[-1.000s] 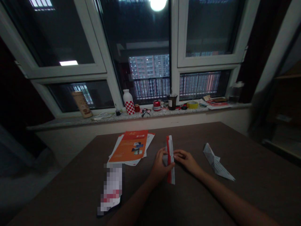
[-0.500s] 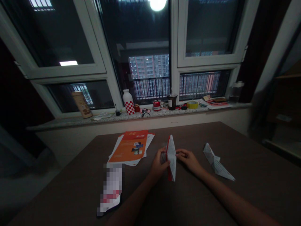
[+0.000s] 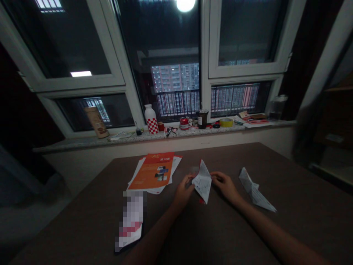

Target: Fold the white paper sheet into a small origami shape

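Observation:
A folded white paper piece with red print sits between my two hands above the dark brown table. My left hand pinches its left edge with closed fingers. My right hand grips its right side, fingers curled. The paper is spread into a wide pointed shape, tip toward the window. A second folded white paper lies on the table to the right of my right hand, untouched.
An orange leaflet on white sheets lies at the back left of the table. A blurred-out flat object lies at the front left. The stone windowsill holds a checked bottle, cans, a cup and a tape roll.
The folded paper was a narrow upright strip; my hands have moved apart and it has opened out into a wider, flatter shape, showing more of its white face.

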`<state>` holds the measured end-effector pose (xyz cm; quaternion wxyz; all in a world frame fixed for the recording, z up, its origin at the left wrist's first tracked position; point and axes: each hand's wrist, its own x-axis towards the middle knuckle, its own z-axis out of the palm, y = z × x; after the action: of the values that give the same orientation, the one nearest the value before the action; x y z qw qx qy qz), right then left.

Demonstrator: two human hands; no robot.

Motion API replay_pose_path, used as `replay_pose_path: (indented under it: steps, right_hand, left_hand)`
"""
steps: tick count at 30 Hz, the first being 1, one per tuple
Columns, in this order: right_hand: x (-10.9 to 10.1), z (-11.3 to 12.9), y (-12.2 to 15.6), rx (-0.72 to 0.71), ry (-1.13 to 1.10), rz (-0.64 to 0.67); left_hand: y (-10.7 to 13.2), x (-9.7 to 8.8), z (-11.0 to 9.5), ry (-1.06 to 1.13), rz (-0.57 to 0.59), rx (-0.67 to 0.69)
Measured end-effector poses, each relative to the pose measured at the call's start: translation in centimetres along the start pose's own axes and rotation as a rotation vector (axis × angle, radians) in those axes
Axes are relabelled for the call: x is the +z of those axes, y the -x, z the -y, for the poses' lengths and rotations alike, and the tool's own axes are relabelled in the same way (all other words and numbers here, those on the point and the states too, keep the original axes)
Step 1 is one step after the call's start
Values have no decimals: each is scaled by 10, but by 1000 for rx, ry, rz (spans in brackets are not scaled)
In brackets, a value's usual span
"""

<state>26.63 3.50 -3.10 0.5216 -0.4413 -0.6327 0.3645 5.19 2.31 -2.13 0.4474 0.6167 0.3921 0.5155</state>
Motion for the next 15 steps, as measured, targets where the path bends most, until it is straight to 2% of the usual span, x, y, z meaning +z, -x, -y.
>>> replay_pose_path:
  steps: [8, 15]
  right_hand:
    - [-5, 0, -1, 36, 6, -70]
    - [-6, 0, -2, 28, 18, -80]
  left_hand:
    - [0, -12, -7, -335, -172, 23]
    - [-1, -17, 2, -281, -215, -15]
